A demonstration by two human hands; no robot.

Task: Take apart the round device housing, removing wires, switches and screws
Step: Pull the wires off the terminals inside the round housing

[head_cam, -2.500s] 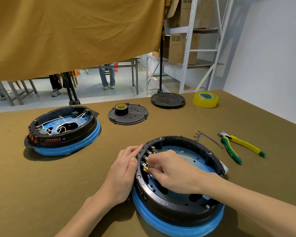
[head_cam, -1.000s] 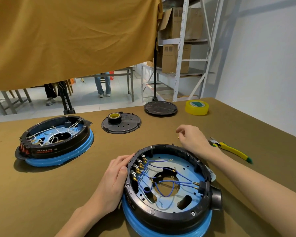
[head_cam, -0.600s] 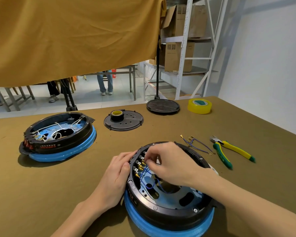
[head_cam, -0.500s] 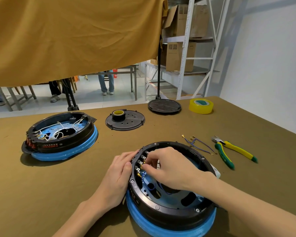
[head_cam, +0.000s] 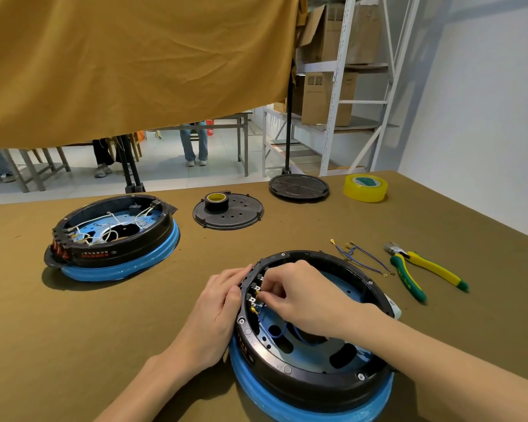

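Note:
The round black housing [head_cam: 299,376] on a blue ring lies open in front of me. My left hand [head_cam: 217,312] presses flat against its outer left wall, fingers straight. My right hand [head_cam: 299,293] reaches inside and pinches a brass wire terminal at the row of switches [head_cam: 254,296] on the inner left wall. Blue wires [head_cam: 275,330] run across the blue floor plate under my right hand. Several removed blue wires [head_cam: 357,258] lie on the table beyond the housing's right rim.
Green-and-yellow pliers [head_cam: 421,272] lie at the right. A second housing [head_cam: 113,236] with white wires sits at the left. Behind are a black cover plate [head_cam: 229,211] with a tape roll on it, a round lid [head_cam: 298,187] and yellow tape [head_cam: 365,187].
A second ago my right hand was out beside the housing's far rim by the pliers. It has come back inside to the switch terminals. My left hand has stayed on the wall.

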